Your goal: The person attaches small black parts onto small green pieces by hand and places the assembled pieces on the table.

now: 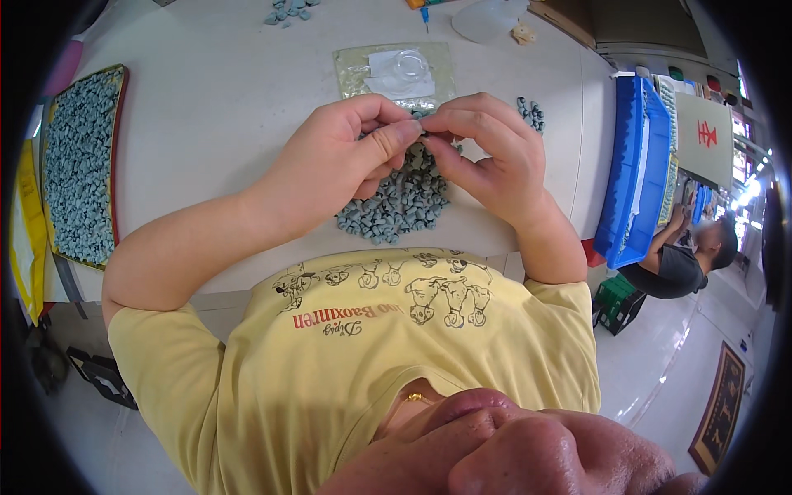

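Grey-green stones (pixel 388 210) lie in a loose heap on the pale table (pixel 206 91), directly in front of the person's yellow shirt (pixel 396 322) and partly beneath both hands. Left hand (pixel 346 144): thumb and bent forefinger pinched on a small dark piece (pixel 422 135), mostly hidden by the fingers. Right hand (pixel 495 148): thumb and forefinger tips meet the left's at the same piece; whether they grip it or only touch it, cannot tell.

Beyond the heap, a flat mat (pixel 342 70) bears white paper (pixel 379 86) and a clear ring (pixel 410 64). One small cluster (pixel 532 114) of stones sits to the right of the right hand; another group (pixel 289 11) lies at the far side. At far left, a red-edged tray (pixel 121 124) is filled with similar stones. At right, a blue bin (pixel 615 190) stands along the table's edge.
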A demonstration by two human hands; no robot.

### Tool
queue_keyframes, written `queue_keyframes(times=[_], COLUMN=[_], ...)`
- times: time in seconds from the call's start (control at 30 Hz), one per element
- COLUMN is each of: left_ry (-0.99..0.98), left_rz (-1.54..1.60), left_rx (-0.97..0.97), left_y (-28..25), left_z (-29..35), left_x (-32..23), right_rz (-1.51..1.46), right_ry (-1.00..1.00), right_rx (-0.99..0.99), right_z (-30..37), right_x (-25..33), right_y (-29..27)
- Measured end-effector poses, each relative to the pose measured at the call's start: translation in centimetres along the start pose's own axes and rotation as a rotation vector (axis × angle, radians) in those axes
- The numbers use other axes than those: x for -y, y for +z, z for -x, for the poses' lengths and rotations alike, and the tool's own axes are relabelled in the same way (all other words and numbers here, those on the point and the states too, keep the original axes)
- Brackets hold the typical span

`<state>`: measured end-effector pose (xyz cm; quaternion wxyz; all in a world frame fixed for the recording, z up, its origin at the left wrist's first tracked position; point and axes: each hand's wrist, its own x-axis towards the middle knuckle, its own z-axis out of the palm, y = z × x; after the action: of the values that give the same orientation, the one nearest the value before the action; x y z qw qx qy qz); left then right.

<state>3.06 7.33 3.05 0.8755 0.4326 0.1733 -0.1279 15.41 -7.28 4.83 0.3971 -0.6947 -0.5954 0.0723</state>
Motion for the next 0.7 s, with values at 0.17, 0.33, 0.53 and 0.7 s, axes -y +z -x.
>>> queue_keyframes(times=[0.17, 0.33, 0.53, 0.7], left_ry=[0.05, 0.08, 0.086, 0.095], left_rz=[-0.034, -0.121, -0.164, -0.184], left_rx=[-0.048, -0.059, -0.065, -0.057], left_y=[0.15, 0.14, -0.05, -0.23], left_z=[-0.24, -0.27, -0.15, -0.17], left_x=[0.18, -0.01, 0.13, 0.29], right_rz=[-0.008, -0.017, -0.002, -0.015], right_ry=[-0.004, -0.009, -0.016, -0.008], right_rx=[0.002, 0.002, 0.02, 0.017], right_z=[0.11, 0.07, 0.2, 0.24], right_x=[-0.16, -0.22, -0.15, -0.13], right_y=[-0.29, -0.26, 0.03, 0.19])
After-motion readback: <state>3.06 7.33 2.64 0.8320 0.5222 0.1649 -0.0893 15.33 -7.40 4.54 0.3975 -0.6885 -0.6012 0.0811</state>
